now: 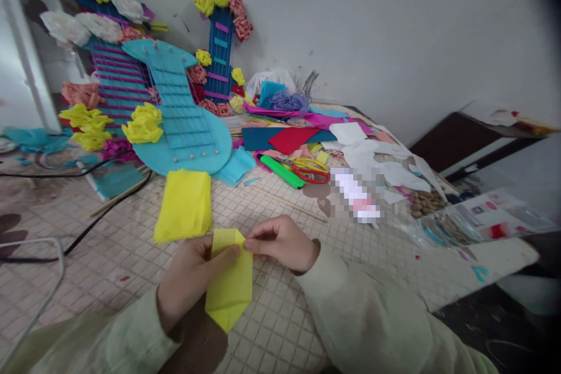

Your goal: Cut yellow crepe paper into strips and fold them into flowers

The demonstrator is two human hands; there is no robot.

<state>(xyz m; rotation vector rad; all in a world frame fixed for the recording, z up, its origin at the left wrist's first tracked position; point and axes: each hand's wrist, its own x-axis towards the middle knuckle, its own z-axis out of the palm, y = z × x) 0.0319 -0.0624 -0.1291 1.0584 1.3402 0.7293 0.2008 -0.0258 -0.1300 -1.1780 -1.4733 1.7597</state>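
I hold a folded piece of yellow paper (230,289) low over the near edge of the tiled surface (280,327), just in front of my chest. It is bright yellow and matte, and folded into a long shape. A point hangs at its bottom and a small peaked flap shows at the top. My left hand (188,280) pinches its left side, thumb pressed across the face. My right hand (283,242) has its fingertips pressed together on the top right corner.

Just beyond my left hand lies a stack of yellow sheets (184,204), its near edge close to my knuckles. A thin wooden stick (289,203) lies beyond my right hand. Scissors (312,170) sit farther back amid paper scraps. A black cable (105,210) crosses the left side. Bare tiles lie open to the left of my left hand, and to the right of my right wrist.
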